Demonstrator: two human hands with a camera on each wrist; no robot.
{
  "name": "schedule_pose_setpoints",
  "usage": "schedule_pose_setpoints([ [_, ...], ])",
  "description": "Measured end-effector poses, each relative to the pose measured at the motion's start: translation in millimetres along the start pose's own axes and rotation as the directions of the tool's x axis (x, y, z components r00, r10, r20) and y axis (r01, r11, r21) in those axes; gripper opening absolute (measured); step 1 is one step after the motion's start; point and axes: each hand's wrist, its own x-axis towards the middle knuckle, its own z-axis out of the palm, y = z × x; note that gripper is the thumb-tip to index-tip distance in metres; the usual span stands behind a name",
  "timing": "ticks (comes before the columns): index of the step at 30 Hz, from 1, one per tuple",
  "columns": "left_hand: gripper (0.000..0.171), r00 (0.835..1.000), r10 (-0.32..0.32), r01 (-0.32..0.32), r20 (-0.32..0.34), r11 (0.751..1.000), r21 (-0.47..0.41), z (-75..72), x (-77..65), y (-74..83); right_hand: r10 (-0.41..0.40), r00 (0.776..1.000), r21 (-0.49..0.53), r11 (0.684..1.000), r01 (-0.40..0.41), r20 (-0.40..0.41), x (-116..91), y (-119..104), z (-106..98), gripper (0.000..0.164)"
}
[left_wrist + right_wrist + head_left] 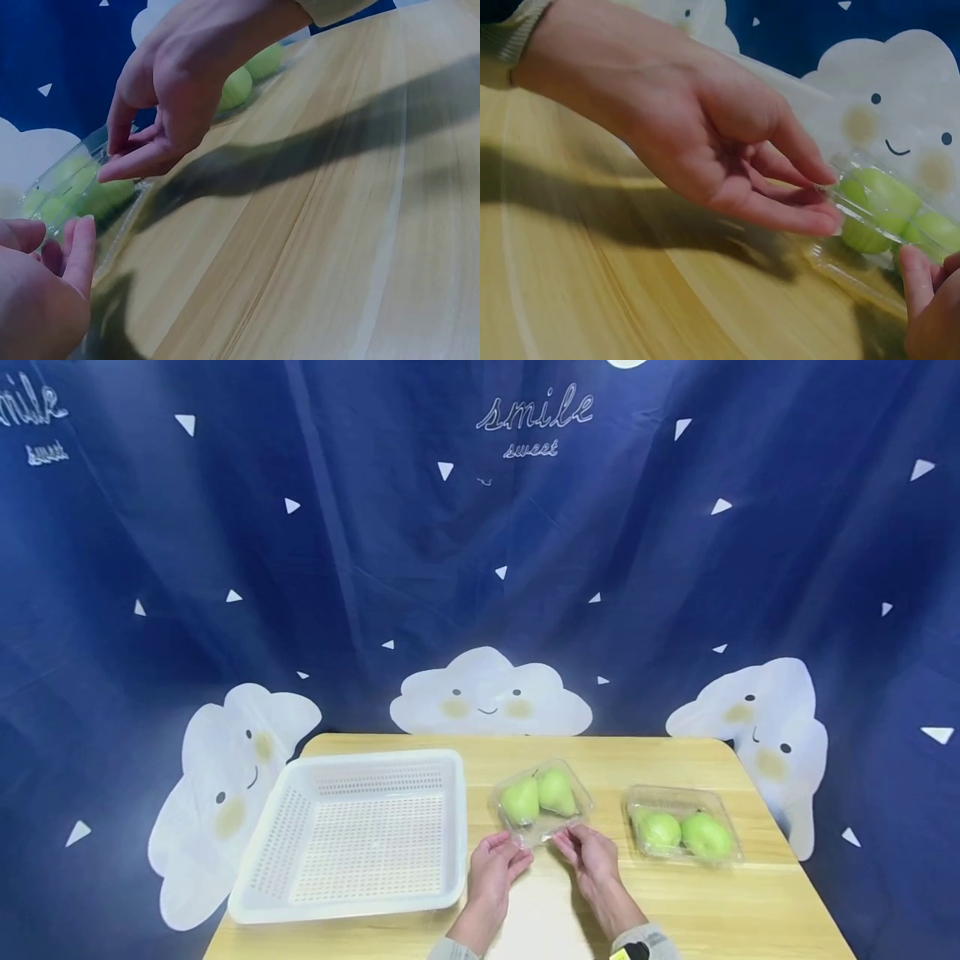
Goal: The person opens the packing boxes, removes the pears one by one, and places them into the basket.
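Clear plastic box [585,793] of plump pears [520,800], edge [542,840] in grip of both hands' [491,870] [597,860] fingers [799,217]

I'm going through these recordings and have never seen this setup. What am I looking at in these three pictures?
There is no machine here: a person works with bare hands. The wide picture comes from a camera on the head, looking forward and down. The other two come from cameras on the left and right wrists, so each shows both hands close up.

On the wooden table stands a white basket. To its right is a clear box with two green pears, its near edge pinched by the left hand and right hand. Farther right, a second box holds two green fruits. Behind hangs a blue curtain.
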Motion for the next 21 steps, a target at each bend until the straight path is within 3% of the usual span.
schedule_pose_setpoints([
  [7, 0.049, 0.998, 0.017, -0.019, -0.061, 0.999, -0.03, 5.9, 2.1, -5.7, 0.034, 0.999, -0.008, 0.999, -0.033, 0.042, -8.2, 6.6, 2.9, 0.019],
  [11, 0.044, 0.995, 0.035, -0.039, -0.093, 0.998, -0.042, 7.2, 4.8, -6.2, 0.035, 0.997, -0.049, 0.998, -0.032, 0.063, -11.8, 6.3, 2.7, 0.015],
  [18, 0.035, 0.995, 0.037, -0.039, -0.097, 0.999, -0.025, 4.7, 8.3, -4.9, 0.032, 0.997, -0.077, 0.997, -0.027, 0.072, -14.1, 2.9, -3.0, 0.02],
  [21, 0.035, 0.995, 0.04, -0.041, -0.094, 0.999, -0.01, 4.5, 8.8, -3.9, 0.029, 0.998, -0.069, 0.997, -0.025, 0.051, -13.9, -0.7, -5.4, 0.014],
])
